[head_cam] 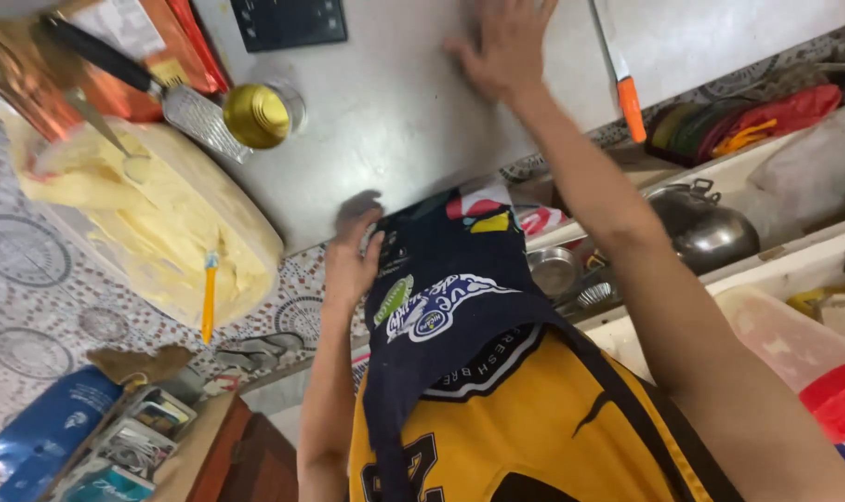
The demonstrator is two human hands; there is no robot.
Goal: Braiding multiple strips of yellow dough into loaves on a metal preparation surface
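Right hand (pixel 504 42) flat, fingers spread, bracing on steel counter (pixel 395 112); left hand (pixel 351 256) curled, gripping apron (pixel 441 307) at counter's edge.

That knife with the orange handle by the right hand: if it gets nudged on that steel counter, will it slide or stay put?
The knife lies flat on the smooth grey countertop, so it would probably slide easily. Its handle reaches the counter's edge, so a push could tip it off. The right hand is spread open beside it, apparently not touching.
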